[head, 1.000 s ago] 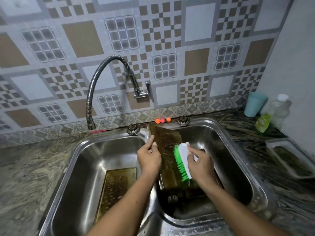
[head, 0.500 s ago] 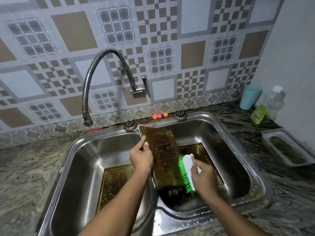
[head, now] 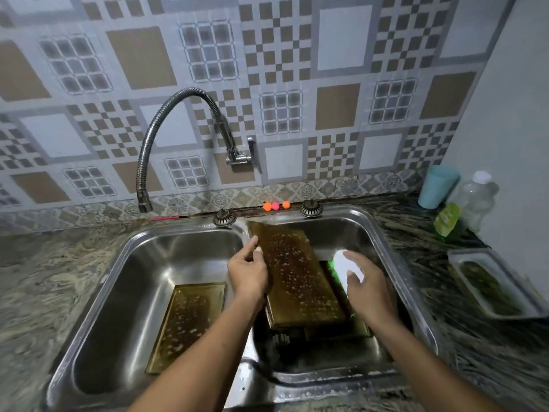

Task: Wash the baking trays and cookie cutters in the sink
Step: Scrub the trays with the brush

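blue cup (head: 438, 186) | clear bottle (head: 478, 200) | three small balls (head: 276, 206) behind sink | white container (head: 493, 282) right

One head-worn wide-angle view looks forward and steeply down from above the double sink (head: 124, 254), close enough that both forearms enter from the bottom edge. It faces the tiled wall (head: 297, 69) squarely; edges bow, and the right hand (head: 367, 288) seems motion-blurred.

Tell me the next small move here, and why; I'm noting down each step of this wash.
Probably bring the brush back onto the soapy tray for another stroke. The left hand props that tray tilted on its left edge in the right basin, and suds dot its face, while the right hand holds the brush off beside its right edge.
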